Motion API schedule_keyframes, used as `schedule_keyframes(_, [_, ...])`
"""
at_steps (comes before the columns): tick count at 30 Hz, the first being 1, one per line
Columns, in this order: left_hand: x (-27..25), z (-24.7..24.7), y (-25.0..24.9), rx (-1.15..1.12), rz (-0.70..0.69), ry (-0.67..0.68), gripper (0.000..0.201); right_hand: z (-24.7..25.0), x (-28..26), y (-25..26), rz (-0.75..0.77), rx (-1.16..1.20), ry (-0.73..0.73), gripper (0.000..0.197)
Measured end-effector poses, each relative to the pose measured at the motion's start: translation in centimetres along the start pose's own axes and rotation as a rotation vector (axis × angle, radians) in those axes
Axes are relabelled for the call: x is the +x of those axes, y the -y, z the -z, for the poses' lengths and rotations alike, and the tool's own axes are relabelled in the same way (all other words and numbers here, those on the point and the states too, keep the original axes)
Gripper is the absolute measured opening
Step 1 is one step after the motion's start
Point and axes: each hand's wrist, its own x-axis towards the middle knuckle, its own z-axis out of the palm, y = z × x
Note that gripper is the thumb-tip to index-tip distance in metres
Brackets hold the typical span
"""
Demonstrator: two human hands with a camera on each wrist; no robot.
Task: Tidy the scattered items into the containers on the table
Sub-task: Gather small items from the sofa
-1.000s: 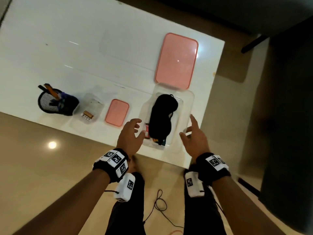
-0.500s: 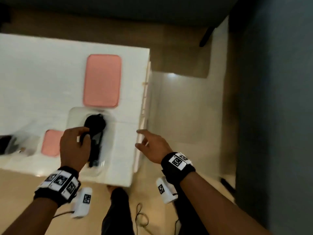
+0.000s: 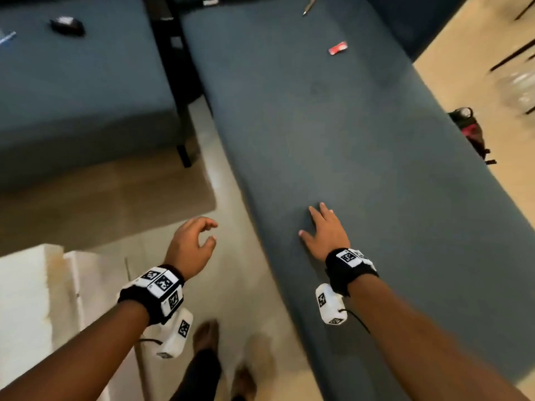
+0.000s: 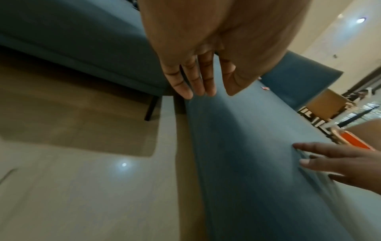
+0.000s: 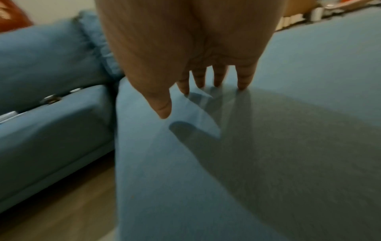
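Fetching step: both hands empty, right hand (image 3: pixel 325 231) flat with fingers spread on the sofa (image 3: pixel 362 125), left hand (image 3: pixel 189 246) loosely curled. The red packet (image 3: pixel 337 48), far beyond the fingers, probably needs reaching next.

home, living room | blue sofa (image 3: pixel 362 134) + second sofa (image 3: pixel 81 82) | rug (image 3: pixel 101 195) | tiled floor (image 3: pixel 237 285)

A long blue-grey sofa seat (image 3: pixel 347 125) lies under the fingers (image 3: pixel 324 211) of the right hand (image 3: pixel 325 234) and stretches far ahead of them. A second sofa section (image 3: pixel 81 82) stands well ahead and left of the left hand (image 3: pixel 188 247). A brown rug (image 3: pixel 101 198) lies between the two. A dark bag (image 3: pixel 470 131) sits far right of the right fingers.
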Motion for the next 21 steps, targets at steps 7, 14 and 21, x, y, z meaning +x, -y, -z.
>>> schedule_keyframes(7, [18.4,-2.8,-6.4,0.146,-0.089,0.186,0.06,4.5,10.0,-0.9,-0.059,-0.03,0.125,0.085])
schedule_keyframes(14, [42.2,-2.2,-8.8,0.4,-0.068,0.248,0.093,12.4,25.7,-0.1,-0.198,0.029,0.153,0.089])
schedule_keyframes(21, [58.6,0.1,-11.5,0.578,0.05,0.296,0.124,20.4,40.6,1.7,-0.255,0.152,0.067,0.083])
